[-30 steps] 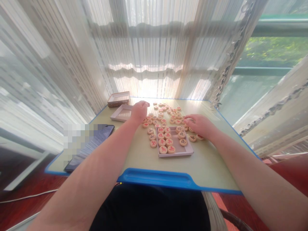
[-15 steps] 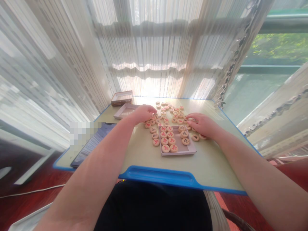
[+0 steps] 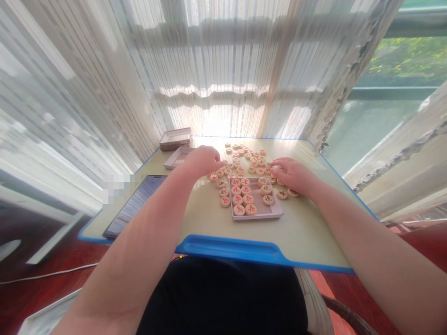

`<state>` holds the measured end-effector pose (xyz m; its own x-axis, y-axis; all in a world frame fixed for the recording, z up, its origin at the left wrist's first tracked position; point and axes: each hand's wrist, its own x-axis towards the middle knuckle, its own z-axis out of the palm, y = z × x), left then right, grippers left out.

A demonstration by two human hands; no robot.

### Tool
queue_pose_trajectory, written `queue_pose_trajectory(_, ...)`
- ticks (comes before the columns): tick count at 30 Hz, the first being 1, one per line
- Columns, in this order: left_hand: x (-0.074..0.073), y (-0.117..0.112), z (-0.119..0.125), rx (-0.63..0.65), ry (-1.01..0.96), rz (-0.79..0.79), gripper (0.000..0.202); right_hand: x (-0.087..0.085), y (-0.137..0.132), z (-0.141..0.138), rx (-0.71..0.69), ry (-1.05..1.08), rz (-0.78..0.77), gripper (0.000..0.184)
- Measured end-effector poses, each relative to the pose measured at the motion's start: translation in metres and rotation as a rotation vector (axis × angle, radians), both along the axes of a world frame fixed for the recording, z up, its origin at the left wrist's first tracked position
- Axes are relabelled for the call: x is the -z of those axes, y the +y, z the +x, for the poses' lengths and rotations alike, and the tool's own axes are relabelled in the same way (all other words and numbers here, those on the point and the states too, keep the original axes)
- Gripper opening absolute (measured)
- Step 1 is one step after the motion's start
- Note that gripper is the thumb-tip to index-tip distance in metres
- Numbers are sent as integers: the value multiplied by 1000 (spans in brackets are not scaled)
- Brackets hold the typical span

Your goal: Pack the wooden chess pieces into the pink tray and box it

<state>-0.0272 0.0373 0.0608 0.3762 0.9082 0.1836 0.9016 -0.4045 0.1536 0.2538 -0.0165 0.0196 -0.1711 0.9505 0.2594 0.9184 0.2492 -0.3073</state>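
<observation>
Discs (image 3: 225,201) lie on the bench (image 3: 206,218) around and inside a shallow box (image 3: 257,217). The left hand (image 3: 205,162) and right hand (image 3: 295,177) curl near outer discs; I cannot tell how open either grip is or what it holds. A knock could scatter discs. Hands hide some; far markings blur.

Slightly below the middle of the frame, an open box (image 3: 260,207) holds eight red-marked discs (image 3: 237,199) and three black-marked discs (image 3: 268,200). The left hand (image 3: 206,159) is near loose discs (image 3: 252,170); the right hand (image 3: 291,177) partly covers others. At left lies a phone (image 3: 136,202).
</observation>
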Motion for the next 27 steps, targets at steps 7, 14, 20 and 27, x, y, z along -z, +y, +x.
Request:
queue_pose_trajectory(7, 4, -3, 6, 106, 19, -148, 17, -3, -3, -3, 14, -18, -33, 38)
queue_pose_trajectory(14, 6, -1, 5, 118, 12, -148, 17, -1, -3, -3, 36, 6, -24, 41)
queue_pose_trajectory(20, 5, -2, 7, 126, 46, -144, 22, 1, -1, -2, -86, 110, 76, 22)
queue_pose_trajectory(27, 10, -4, 14, 228, -5, -107, 27, -4, -5, -3, -138, 66, 13, 14)
